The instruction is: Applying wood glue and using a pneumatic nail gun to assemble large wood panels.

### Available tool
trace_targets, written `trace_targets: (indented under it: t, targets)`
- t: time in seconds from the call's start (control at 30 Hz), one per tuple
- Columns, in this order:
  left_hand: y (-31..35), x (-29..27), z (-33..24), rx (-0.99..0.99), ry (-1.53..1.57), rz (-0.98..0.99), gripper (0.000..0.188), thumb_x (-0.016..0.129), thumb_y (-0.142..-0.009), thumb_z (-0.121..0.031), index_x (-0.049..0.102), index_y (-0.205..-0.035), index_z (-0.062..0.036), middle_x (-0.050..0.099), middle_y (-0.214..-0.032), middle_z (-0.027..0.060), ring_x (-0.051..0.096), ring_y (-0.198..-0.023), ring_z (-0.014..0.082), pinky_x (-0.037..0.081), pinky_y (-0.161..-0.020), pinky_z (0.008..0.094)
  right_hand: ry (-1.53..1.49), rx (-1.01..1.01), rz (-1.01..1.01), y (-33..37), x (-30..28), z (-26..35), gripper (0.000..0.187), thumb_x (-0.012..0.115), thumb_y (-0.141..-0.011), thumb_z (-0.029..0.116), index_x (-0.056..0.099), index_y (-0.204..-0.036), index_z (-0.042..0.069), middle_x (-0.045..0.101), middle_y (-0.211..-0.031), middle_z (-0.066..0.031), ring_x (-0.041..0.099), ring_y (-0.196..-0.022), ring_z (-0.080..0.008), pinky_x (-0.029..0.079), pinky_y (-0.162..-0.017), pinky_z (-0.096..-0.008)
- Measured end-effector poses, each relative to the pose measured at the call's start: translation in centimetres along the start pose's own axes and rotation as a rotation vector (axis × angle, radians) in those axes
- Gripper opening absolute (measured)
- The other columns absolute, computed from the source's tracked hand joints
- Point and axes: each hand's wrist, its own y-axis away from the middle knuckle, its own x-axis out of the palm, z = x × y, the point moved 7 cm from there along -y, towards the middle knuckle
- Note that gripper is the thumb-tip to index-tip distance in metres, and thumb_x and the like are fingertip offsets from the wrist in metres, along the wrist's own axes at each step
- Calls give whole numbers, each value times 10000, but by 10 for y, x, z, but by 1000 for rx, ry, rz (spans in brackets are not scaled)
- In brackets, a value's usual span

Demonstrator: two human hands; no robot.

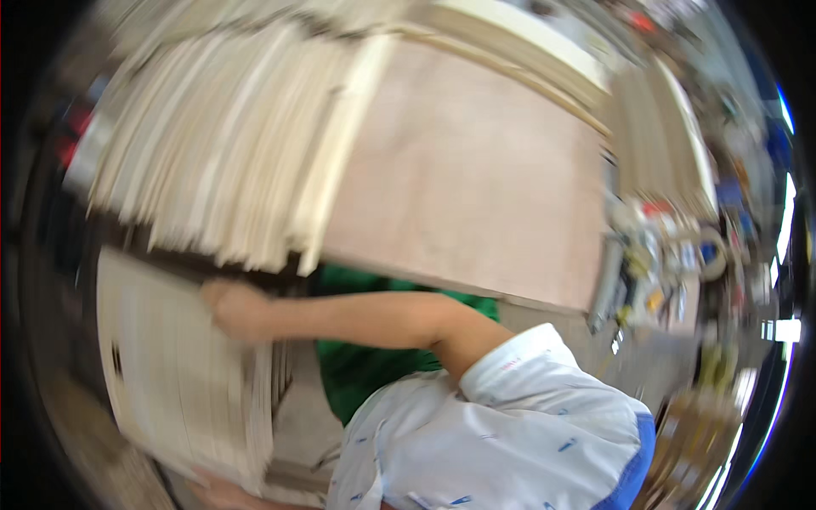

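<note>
On the left stands a stack of pale wooden boards, its edges blurred by motion. My right arm reaches across to it, and my right hand is at the stack's far end, touching or just over the boards. My left hand shows only in part at the lower edge of the picture, by the stack's near end. The fingers of both hands are smeared or hidden, so I cannot tell whether they grip a board.
Beyond the stack, a row of pale wooden strips lies beside a flat pinkish-brown panel. More boards stand at the far right. Tape rolls and small items clutter a surface on the right. Something green is under my arm; cartons sit lower right.
</note>
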Motion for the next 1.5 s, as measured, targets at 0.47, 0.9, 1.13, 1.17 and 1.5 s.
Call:
trace_targets:
  t: [0.47, 0.9, 1.13, 1.17, 1.5]
  targets:
    - [275, -131, -611, 1457, 1286, 892, 189, 664, -825, 15, 674, -1013, -1, 673, -898, 142, 652, -818, 287, 525, -731, 360, 732, 625, -590, 276, -578, -22, 248, 598, -927, 116, 625, -1151, 12, 697, -1017, -154, 674, -969, -268, 518, -873, -375]
    - [292, -118, -641, 1328, 1173, 931, 147, 646, -830, 54, 669, -964, -2, 666, -896, 129, 642, -764, 228, 504, -667, 302, 1205, 1286, -737, 442, -911, -63, 363, 639, -831, 326, 654, -843, -37, 624, -705, -115, 597, -697, -223, 443, -636, -425]
    - [298, -115, -641, 1372, 1255, 939, 166, 676, -805, 28, 674, -967, -8, 668, -914, 138, 653, -777, 284, 529, -679, 338, 1374, 1242, -719, 503, -957, -40, 349, 643, -844, 337, 689, -851, -9, 657, -725, -105, 595, -708, -196, 454, -682, -379]
    - [296, -115, -641, 1351, 1241, 926, 166, 676, -805, 28, 674, -967, -8, 668, -914, 138, 653, -777, 284, 529, -679, 338, 1361, 1188, -741, 491, -954, -30, 412, 636, -830, 375, 687, -906, -27, 666, -813, -187, 636, -808, -253, 469, -748, -384]
    - [295, -114, -643, 1377, 1388, 934, 162, 659, -827, 26, 672, -984, -14, 674, -908, 107, 653, -775, 238, 523, -671, 315, 792, 702, -448, 247, -642, -12, 486, 638, -880, 89, 516, -1348, 39, 553, -1334, -157, 527, -1230, -254, 400, -1051, -356]
